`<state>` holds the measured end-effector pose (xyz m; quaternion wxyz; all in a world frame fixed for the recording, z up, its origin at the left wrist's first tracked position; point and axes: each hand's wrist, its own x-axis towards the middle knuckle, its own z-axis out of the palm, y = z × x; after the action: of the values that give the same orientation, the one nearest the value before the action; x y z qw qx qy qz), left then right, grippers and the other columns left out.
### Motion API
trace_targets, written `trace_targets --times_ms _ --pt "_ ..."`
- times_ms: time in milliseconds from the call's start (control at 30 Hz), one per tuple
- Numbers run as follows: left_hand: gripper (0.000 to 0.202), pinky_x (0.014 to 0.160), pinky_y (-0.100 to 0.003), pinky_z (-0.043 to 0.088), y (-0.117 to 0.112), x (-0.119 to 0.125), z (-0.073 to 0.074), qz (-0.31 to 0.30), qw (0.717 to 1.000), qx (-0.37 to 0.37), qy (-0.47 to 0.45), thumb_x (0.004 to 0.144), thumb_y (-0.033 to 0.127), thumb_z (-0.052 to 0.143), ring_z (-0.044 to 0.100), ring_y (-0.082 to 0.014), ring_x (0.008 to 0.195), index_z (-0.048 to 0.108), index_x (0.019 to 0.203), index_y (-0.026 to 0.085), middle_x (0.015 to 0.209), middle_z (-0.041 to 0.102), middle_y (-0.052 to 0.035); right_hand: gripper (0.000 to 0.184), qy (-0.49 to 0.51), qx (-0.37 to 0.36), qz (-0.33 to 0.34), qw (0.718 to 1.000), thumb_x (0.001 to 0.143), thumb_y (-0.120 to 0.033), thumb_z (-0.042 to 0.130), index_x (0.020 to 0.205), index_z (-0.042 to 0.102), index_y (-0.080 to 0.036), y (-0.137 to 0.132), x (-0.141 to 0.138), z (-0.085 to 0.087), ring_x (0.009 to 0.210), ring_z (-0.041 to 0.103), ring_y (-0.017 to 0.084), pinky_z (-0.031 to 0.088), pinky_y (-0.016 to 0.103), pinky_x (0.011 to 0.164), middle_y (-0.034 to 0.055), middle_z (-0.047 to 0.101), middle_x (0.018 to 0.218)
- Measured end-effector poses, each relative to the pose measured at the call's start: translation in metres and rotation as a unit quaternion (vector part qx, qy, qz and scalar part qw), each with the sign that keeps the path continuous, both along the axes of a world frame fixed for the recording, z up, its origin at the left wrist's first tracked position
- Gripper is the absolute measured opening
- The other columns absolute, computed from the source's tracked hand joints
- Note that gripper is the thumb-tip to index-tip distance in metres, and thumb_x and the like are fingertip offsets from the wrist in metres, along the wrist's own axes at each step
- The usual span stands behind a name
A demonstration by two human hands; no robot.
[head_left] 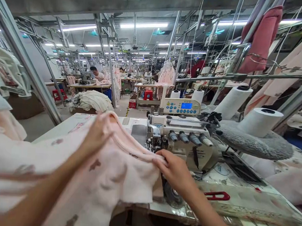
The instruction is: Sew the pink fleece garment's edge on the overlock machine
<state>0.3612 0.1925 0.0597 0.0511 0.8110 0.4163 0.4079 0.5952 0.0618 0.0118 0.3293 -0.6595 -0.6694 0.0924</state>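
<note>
A pale pink garment (109, 181) with brown printed shapes drapes over the front edge of the sewing table and off to the left. My left hand (96, 132), a little blurred, is closed on its upper edge. Between thumb and fingers, my right hand (172, 166) pinches the same folded edge further right. That edge stretches between both hands, just in front of an overlock sewing machine (182, 135). The right hand is close below the needle area, and whether the cloth lies under the presser foot cannot be made out.
Red thread snips (217, 195) lie on the table right of my forearm. White thread cones (260, 122) stand on a grey fuzzy-covered stand at the right. A metal post (29, 59) rises at the left. Behind are a cloth pile (92, 101) and a seated person (98, 75).
</note>
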Motion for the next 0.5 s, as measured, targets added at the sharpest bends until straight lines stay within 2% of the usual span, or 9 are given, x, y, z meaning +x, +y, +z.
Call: trace_targets --times_ms 33,100,167,267,400,500 --pt "0.044 0.099 -0.044 0.036 -0.009 0.018 -0.015 -0.043 0.999 0.005 0.028 0.074 0.026 0.056 0.047 -0.0251 0.115 0.051 0.115 0.012 0.121 0.055 -0.0119 0.015 -0.005 0.006 -0.013 1.0 0.085 -0.034 0.046 0.085 0.054 -0.022 0.007 0.0 -0.005 0.077 0.057 0.021 0.035 0.027 0.064 0.0017 0.063 0.082" --pt "0.035 0.099 -0.043 0.035 -0.03 0.05 -0.042 -0.126 0.989 0.003 0.078 0.083 0.027 0.049 0.047 -0.0226 0.114 0.049 0.116 0.016 0.121 0.055 -0.0096 0.014 -0.007 0.005 -0.022 1.0 0.085 -0.036 0.048 0.086 0.054 -0.022 0.014 -0.001 -0.014 0.077 0.058 0.021 0.036 0.027 0.064 0.0012 0.063 0.082" --pt "0.025 0.091 -0.041 0.04 -0.046 0.072 -0.059 -0.152 0.983 -0.001 0.103 0.087 0.029 0.045 0.05 -0.0217 0.104 0.052 0.108 0.018 0.111 0.058 -0.0078 0.014 -0.013 0.004 -0.033 0.999 0.084 -0.036 0.051 0.083 0.053 -0.022 0.014 0.001 -0.018 0.075 0.058 0.021 0.036 0.027 0.062 0.0006 0.063 0.079" --pt "0.021 0.081 -0.039 0.041 -0.051 0.083 -0.067 -0.172 0.975 0.027 0.137 0.088 0.033 0.045 0.05 -0.022 0.092 0.053 0.1 0.017 0.098 0.059 -0.0064 0.013 0.002 0.008 -0.016 1.0 0.086 -0.034 0.051 0.082 0.053 -0.022 0.009 0.006 -0.018 0.075 0.058 0.02 0.037 0.027 0.065 0.0007 0.062 0.08" --pt "0.021 0.079 -0.036 0.038 -0.039 0.079 -0.067 -0.212 0.96 0.096 0.153 0.086 0.032 0.048 0.049 -0.0221 0.089 0.051 0.099 0.016 0.093 0.059 -0.0058 0.013 0.056 0.0 0.055 0.997 0.09 -0.027 0.043 0.094 0.054 -0.021 0.006 0.013 -0.015 0.085 0.056 0.018 0.039 0.026 0.073 0.002 0.062 0.092" --pt "0.015 0.077 -0.035 0.037 -0.036 0.077 -0.068 -0.209 0.964 0.093 0.139 0.087 0.029 0.048 0.049 -0.0212 0.085 0.051 0.094 0.017 0.09 0.059 -0.0043 0.012 0.061 -0.007 0.052 0.997 0.089 -0.023 0.043 0.093 0.054 -0.021 0.006 0.012 -0.014 0.085 0.056 0.017 0.038 0.026 0.072 0.0013 0.062 0.091"
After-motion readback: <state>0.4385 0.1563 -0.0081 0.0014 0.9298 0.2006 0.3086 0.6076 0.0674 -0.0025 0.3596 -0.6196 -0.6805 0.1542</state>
